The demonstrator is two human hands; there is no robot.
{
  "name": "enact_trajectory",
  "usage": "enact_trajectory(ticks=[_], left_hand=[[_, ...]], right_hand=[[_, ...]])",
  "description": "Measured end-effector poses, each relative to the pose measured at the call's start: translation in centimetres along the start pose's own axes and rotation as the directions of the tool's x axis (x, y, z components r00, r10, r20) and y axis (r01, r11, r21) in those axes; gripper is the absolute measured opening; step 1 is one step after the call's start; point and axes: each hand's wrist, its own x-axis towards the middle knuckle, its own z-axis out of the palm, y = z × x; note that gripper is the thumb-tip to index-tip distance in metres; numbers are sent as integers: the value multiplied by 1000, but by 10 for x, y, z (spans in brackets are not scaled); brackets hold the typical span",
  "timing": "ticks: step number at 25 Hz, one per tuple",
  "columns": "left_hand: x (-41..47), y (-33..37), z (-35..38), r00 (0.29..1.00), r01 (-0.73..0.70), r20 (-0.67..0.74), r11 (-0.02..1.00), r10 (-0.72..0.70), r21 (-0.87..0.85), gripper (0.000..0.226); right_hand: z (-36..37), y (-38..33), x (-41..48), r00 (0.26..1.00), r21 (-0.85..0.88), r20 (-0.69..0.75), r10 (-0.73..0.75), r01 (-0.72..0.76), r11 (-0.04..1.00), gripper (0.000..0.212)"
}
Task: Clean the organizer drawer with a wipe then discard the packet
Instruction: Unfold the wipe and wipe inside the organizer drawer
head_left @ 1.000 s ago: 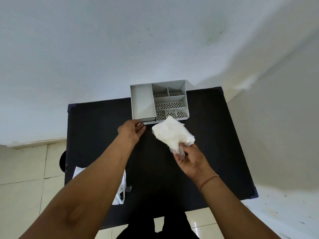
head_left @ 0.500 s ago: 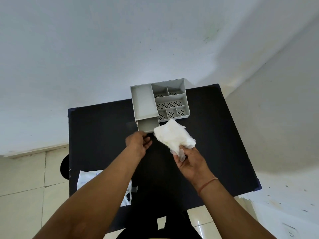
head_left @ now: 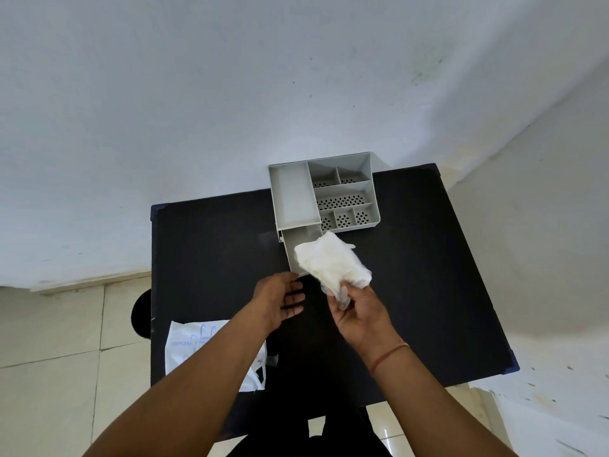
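Holding: right hand [head_left: 357,316] gripped the wipe [head_left: 333,265] over the drawer [head_left: 295,245].
Left hand [head_left: 280,300]: open, empty, just beside the drawer.

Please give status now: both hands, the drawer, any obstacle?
Left hand open, empty, near drawer. Right hand holds wipe above drawer. Drawer pulled out of organizer. Nothing blocking.

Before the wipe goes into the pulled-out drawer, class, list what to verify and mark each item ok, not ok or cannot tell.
1. Drawer pulled out of the organizer: ok.
2. Wipe gripped in right hand: ok.
3. Left hand free to steady the organizer: ok, open and empty.
4. Drawer interior free of items: cannot tell, wipe covers part.
5. Packet on the table for discarding: ok.
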Motion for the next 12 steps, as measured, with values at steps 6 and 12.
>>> enact_trajectory(ticks=[6,12], left_hand=[[-30,9,-3,976,-184,113,983,184,-18,32],[-20,24,-1,938,-340,38,889,345,306,18]], right_hand=[[23,28,21,999,32,39,-12,11,999,40],[25,19,21,972,-498,-125,-201,114,859,20]])
